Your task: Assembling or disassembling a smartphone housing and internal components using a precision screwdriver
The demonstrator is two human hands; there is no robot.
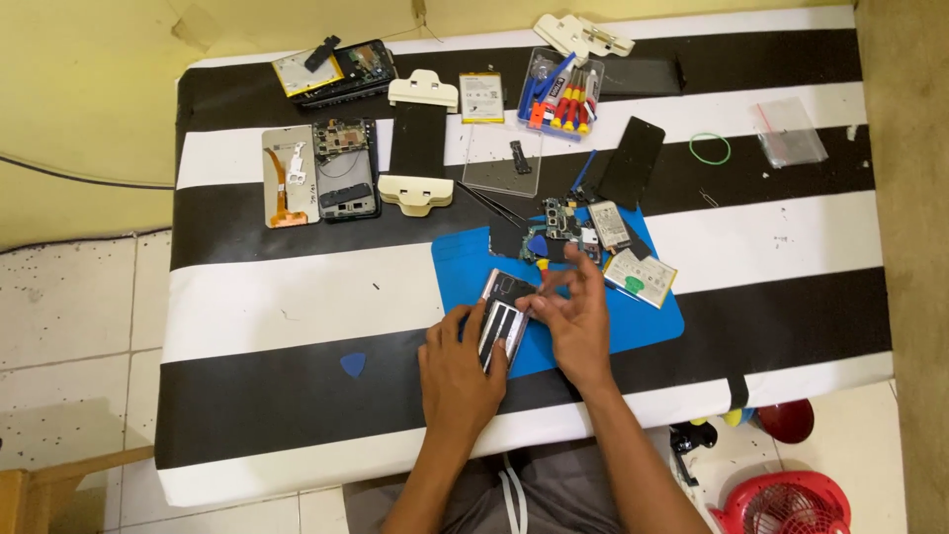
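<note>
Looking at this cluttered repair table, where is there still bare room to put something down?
Free: the near-left stripes between the table's left edge and the left hand, holding only a blue pick; also the right side past the blue mat, below the green ring. Crowded: the far strip around the screwdriver case and opened phones.

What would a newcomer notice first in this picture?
The black-and-white striped table cover fills the view. On the blue work mat near the front edge, the left hand and right hand hold an opened phone frame. Behind lies a clear case of red-handled screwdrivers.
</note>
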